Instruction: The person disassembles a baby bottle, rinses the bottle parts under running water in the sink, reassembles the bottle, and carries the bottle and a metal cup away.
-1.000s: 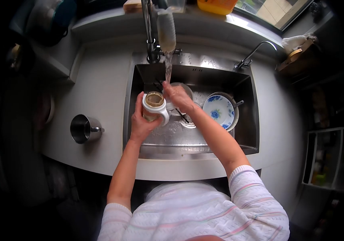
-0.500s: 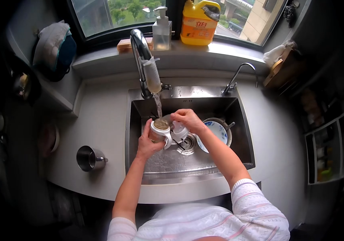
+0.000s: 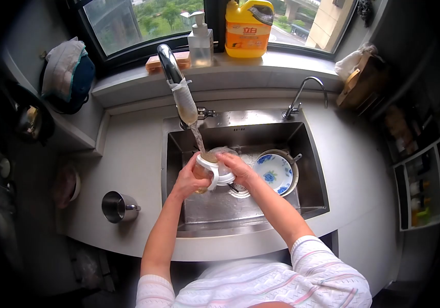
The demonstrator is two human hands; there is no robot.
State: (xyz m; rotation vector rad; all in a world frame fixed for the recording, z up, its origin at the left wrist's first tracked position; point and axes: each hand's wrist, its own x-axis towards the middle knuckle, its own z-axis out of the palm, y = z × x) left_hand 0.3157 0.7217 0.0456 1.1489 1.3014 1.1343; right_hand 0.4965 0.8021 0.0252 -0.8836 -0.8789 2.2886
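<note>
My left hand (image 3: 188, 179) is wrapped round a clear bottle (image 3: 203, 173) with a white collar and handle, tilted under the running water. My right hand (image 3: 236, 167) grips a white lid (image 3: 225, 177) with a clear top, close beside the bottle's mouth. Water pours from the chrome faucet (image 3: 171, 64), whose spout has a pale sleeve (image 3: 184, 100). Both hands are over the steel sink (image 3: 199, 220). To their right in the sink is a white bowl with blue flowers (image 3: 272, 174), resting in a metal pan (image 3: 295, 179).
A steel cup (image 3: 120, 207) stands on the counter left of the sink. On the sill are a yellow detergent jug (image 3: 249, 31) and a pump bottle (image 3: 200, 43). A smaller curved faucet (image 3: 299, 97) rises behind the sink's right corner.
The view has tilted up, showing the window and sill. My right hand has lowered beside the bottle with the lid, and the bottle has tipped towards it.
</note>
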